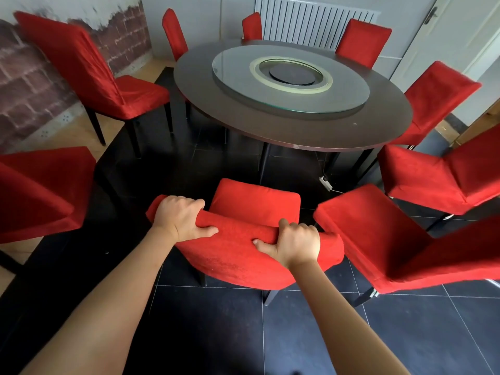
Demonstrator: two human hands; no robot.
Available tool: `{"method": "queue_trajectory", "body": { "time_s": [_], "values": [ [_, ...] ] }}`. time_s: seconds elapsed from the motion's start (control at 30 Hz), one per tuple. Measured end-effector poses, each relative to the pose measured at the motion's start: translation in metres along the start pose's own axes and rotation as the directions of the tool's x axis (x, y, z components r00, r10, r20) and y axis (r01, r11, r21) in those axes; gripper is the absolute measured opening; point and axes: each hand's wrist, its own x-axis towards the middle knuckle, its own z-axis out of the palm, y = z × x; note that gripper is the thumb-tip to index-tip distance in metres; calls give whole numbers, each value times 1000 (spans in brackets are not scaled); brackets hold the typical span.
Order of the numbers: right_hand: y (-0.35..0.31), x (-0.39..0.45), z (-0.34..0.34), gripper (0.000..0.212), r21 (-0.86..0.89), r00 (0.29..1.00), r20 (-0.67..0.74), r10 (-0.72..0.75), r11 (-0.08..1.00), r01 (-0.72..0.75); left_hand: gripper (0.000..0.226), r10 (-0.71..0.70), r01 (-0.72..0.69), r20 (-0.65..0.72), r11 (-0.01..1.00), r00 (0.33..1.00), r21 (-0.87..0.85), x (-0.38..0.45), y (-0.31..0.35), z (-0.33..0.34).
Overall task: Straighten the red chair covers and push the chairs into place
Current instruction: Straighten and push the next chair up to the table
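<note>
A chair in a red cover [243, 255] stands right in front of me, its seat facing the round dark table [297, 131]. My left hand [181, 217] grips the top of its backrest at the left end. My right hand [295, 243] grips the same top edge toward the right end. The seat stands a short way off the table's rim, over dark floor.
Several more red-covered chairs ring the table: one close at my right [384, 239], one at my left [40, 190], one pulled out at the far left [89, 69]. A glass turntable [292, 96] sits on the table. A power strip [325, 183] lies on the floor.
</note>
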Motion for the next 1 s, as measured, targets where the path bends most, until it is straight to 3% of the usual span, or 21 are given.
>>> {"method": "queue_trajectory", "body": {
  "time_s": [0.37,0.6,0.87,1.0],
  "values": [
    [-1,4,2,72,-5,1000,25,2,1000,-2,63,25,-25,17,1000,1000,-9,5,-2,-1],
    [-2,4,1,71,-24,997,78,-19,999,21,78,38,-38,-10,999,999,-6,2,-2,-4],
    [17,11,2,72,-41,959,235,-159,984,173,92,59,-68,140,996,988,64,5,-6,-11],
    [26,42,-9,79,-41,959,172,-227,971,237,103,101,-132,213,982,972,135,26,-24,-28]
  ]
}}
